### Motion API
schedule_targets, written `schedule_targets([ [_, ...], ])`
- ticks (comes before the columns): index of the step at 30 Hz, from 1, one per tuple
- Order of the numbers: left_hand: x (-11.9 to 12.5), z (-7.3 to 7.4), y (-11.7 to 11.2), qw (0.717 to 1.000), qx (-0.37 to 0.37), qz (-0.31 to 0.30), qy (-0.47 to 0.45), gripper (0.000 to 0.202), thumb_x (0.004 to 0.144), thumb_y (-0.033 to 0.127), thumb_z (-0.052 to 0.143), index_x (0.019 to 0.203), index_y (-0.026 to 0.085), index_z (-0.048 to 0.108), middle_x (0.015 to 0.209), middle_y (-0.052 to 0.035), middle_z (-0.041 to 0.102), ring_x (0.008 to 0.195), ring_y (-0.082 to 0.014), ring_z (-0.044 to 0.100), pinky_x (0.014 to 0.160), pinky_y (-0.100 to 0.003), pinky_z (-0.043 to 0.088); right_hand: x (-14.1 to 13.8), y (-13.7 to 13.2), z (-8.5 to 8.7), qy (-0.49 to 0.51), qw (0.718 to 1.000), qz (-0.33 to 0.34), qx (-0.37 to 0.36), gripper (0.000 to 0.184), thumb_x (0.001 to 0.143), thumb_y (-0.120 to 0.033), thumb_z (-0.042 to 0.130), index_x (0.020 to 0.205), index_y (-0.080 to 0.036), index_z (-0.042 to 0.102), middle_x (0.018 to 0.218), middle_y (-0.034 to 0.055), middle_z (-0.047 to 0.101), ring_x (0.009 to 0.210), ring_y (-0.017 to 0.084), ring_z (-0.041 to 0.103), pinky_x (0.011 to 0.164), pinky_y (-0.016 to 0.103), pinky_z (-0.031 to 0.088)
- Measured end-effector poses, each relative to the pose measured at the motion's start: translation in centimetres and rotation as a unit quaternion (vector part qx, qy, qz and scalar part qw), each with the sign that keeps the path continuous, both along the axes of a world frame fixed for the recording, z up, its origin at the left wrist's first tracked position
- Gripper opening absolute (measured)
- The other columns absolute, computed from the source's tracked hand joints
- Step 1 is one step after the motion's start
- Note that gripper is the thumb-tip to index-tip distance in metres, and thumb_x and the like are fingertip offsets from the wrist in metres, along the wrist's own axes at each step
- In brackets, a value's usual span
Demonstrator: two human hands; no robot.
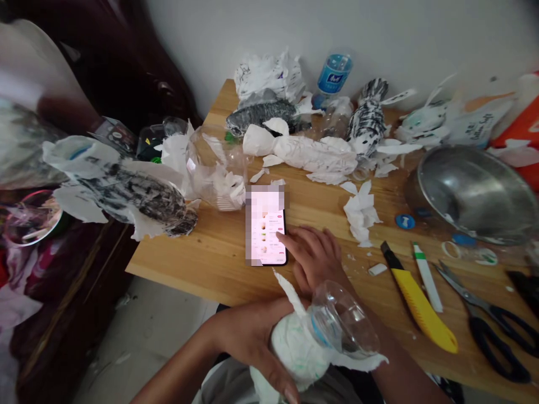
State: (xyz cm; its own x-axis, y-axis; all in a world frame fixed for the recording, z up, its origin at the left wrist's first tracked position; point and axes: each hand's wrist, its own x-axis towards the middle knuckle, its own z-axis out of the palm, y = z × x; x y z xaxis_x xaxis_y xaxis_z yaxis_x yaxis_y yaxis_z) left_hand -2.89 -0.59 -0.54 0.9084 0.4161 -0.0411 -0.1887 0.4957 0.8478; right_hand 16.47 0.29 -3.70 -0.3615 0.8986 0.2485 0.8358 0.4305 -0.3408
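The phone [266,230] lies on the table [219,252], towards its left part. The right hand [314,255] rests just to the right of the phone, with one fingertip touching it. Nearer to the person, at the table's front edge, the left hand [252,342] holds a wrapped bottle [332,325]. Further right lie the knife [416,306], then the marker [427,275], then the scissors [484,314]. Behind these stands the bowl [475,191]. A water bottle [332,76] stands at the back, by the wall.

Faint "Soft" on the white pack [475,126]; bottle label [334,73] and phone screen [269,233] illegible.
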Motion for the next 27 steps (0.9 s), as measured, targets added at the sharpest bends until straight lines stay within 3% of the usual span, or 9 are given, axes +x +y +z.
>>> schedule_targets([
  [5,-0.3,-0.3,0.0,0.999,0.039,0.008,-0.005,0.094,0.053,0.037,0.101,0.138,0.018,0.064,0.140,-0.0130,0.065,0.124,-0.0349,0.062,0.114,-0.048,0.044,0.2,-0.1,0.2,0.023,1.000,-0.004,-0.019,0.071,0.087,-0.006,0.047,0.153,-0.031,0.040,0.141,0.0040,0.063,0.135,0.026,0.053,0.122,0.053,0.020],
  [10,-0.3,-0.1,0.1,0.999,0.030,-0.002,-0.022,0.088,0.060,0.039,0.098,0.138,0.018,0.064,0.139,-0.0132,0.066,0.126,-0.0350,0.062,0.114,-0.047,0.044,0.3,-1.3,-0.4,-0.002,1.000,-0.005,-0.011,0.071,0.088,-0.005,0.042,0.155,-0.028,0.034,0.152,0.0053,0.057,0.145,0.025,0.047,0.127,0.054,0.012],
  [19,0.0,-0.2,0.2,0.999,0.043,-0.008,-0.023,0.093,0.057,0.039,0.099,0.139,0.018,0.063,0.143,-0.0139,0.063,0.134,-0.0373,0.055,0.120,-0.050,0.036,0.5,-1.4,-0.6,-0.024,1.000,0.007,-0.011,0.078,0.079,-0.007,0.048,0.152,-0.032,0.037,0.155,0.0070,0.053,0.145,0.031,0.047,0.123,0.062,0.014],
  [23,-0.2,-0.1,0.2,0.999,0.049,-0.006,-0.007,0.094,0.057,0.038,0.099,0.141,0.019,0.061,0.144,-0.0135,0.061,0.134,-0.0372,0.055,0.120,-0.050,0.037,0.5,-1.4,-0.3,0.014,0.999,0.008,-0.039,0.077,0.076,-0.006,0.047,0.149,-0.031,0.040,0.155,0.0053,0.053,0.147,0.029,0.044,0.124,0.058,0.014],
  [27,-0.3,-0.4,0.0,0.999,0.051,-0.012,-0.002,0.095,0.057,0.041,0.099,0.141,0.018,0.061,0.142,-0.0129,0.063,0.130,-0.0364,0.058,0.115,-0.048,0.042,0.1,-1.5,-0.5,0.041,0.999,-0.023,-0.015,0.068,0.076,-0.005,0.045,0.140,-0.029,0.046,0.149,0.0047,0.059,0.145,0.025,0.047,0.124,0.054,0.013],
])
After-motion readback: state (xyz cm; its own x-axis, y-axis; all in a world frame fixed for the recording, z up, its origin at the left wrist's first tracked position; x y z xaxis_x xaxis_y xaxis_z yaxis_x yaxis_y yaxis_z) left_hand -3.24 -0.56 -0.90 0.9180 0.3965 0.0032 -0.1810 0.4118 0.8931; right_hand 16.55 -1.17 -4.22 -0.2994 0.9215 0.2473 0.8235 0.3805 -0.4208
